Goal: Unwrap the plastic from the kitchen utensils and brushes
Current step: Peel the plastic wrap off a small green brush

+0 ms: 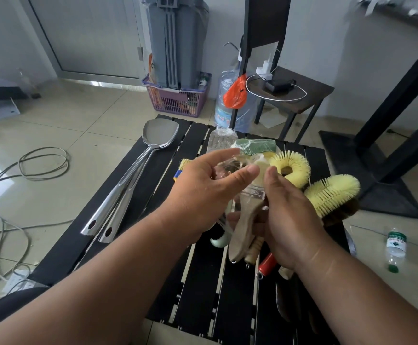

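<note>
My right hand [290, 220] grips a wooden-handled brush [246, 225] above the black slatted table [198, 282]. Clear plastic wrap [235, 168] covers the brush's head, and my left hand [203, 190] pinches that wrap between thumb and fingers. Two steel spatulas [133, 180] lie unwrapped side by side on the table's left. Behind my hands sit a wrapped green sponge [255, 146], a wrapped clear item [219, 140] and two yellow bristle brushes [332, 192]. More handles, one of them red [267, 263], lie under my right hand.
A small water bottle [395, 250] lies on the tiled floor at the right. Cables [8, 185] trail over the floor at the left. Behind the table stand a purple basket [178, 98], a large water jug [230, 105] and a dark chair [290, 95].
</note>
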